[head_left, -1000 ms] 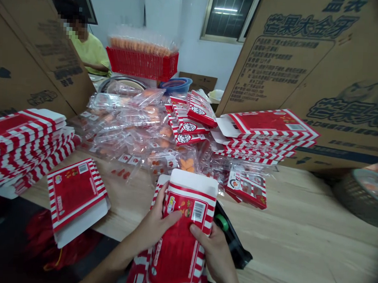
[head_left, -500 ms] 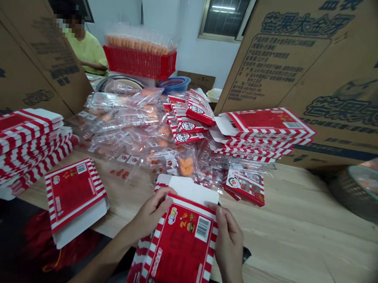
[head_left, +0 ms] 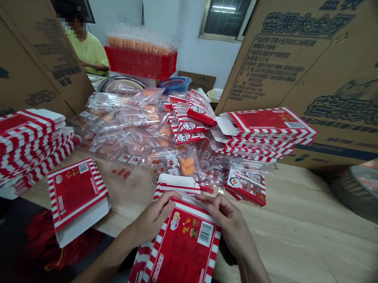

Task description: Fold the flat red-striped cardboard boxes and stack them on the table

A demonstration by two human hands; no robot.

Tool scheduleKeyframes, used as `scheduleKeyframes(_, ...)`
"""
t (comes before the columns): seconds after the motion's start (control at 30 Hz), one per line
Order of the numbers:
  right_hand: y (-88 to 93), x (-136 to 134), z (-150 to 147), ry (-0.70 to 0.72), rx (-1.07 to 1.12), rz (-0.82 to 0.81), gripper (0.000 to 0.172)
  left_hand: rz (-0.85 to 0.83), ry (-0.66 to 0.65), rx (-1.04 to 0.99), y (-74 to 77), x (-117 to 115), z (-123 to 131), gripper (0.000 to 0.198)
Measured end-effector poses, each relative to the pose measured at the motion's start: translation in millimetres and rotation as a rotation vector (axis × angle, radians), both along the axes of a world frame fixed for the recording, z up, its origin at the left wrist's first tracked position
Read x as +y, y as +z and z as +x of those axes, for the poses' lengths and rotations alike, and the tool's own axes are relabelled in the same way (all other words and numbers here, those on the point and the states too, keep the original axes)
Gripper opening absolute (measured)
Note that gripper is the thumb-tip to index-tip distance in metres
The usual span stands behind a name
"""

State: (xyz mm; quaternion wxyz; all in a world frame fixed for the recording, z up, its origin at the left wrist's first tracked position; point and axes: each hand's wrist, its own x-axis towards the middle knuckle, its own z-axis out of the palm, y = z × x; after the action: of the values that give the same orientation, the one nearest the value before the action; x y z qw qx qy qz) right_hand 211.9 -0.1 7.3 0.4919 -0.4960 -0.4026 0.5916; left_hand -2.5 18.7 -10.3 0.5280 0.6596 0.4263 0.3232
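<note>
Both my hands hold a flat red-and-white striped carton (head_left: 184, 249) at the near edge of the wooden table (head_left: 297, 238). My left hand (head_left: 151, 219) grips its upper left corner, thumb on the top flap. My right hand (head_left: 230, 226) presses its fingers on the folded-down top flap at the upper right. A second striped carton (head_left: 174, 184) lies just beyond, under the held one. Clear bags of orange snacks (head_left: 186, 166) lie heaped behind it.
Stacks of flat striped cartons stand at the left (head_left: 22, 142) and right (head_left: 264, 132). One loose carton (head_left: 75, 195) overhangs the table edge. Large cardboard boxes (head_left: 320, 72) flank both sides. A red basket (head_left: 140, 62) and a person in yellow (head_left: 86, 49) are at the back.
The carton's white top flap, open a second ago, is now folded down. My right hand has moved from the carton's side up onto the flap.
</note>
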Motion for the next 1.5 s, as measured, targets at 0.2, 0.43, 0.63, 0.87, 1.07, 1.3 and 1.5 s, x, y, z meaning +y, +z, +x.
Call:
scheduleKeyframes(0.2, 30.7, 18, 0, 0.226, -0.222, -0.098, 0.021, 0.002, 0.018, -0.052, -4.3, -5, 1, 0.032)
scheduleKeyframes(0.43, 24.3, 12, -9, 0.071, -0.489, 0.153, 0.012, -0.070, 0.007, -0.154, -5.0, -10, 1, 0.060)
scheduleKeyframes(0.63, 30.4, 5, -10, 0.099, -0.727, 0.297, 0.014, 0.052, -0.016, -0.040, 0.7, -9, -1, 0.053)
scheduleKeyframes(0.87, 39.6, 8, -13, 0.207, -0.714, 0.450, 0.015, 0.091, -0.071, 0.038, 8.1, -13, -2, 0.049)
scheduleKeyframes(1.07, 49.8, 12, 8, 0.508, -0.461, 0.274, 0.019, 0.119, -0.047, 0.004, 5.3, -21, -2, 0.029)
scheduleKeyframes(1.3, 29.5, -13, 9, 0.129, -0.204, 0.079, 0.016, 0.020, 0.207, -0.077, -4.5, -24, -4, 0.025)
scheduleKeyframes(1.5, 11.7, -29, 11, 0.070, -0.188, 0.137, 0.023, -0.031, 0.241, -0.120, -7.8, -25, -2, 0.022)
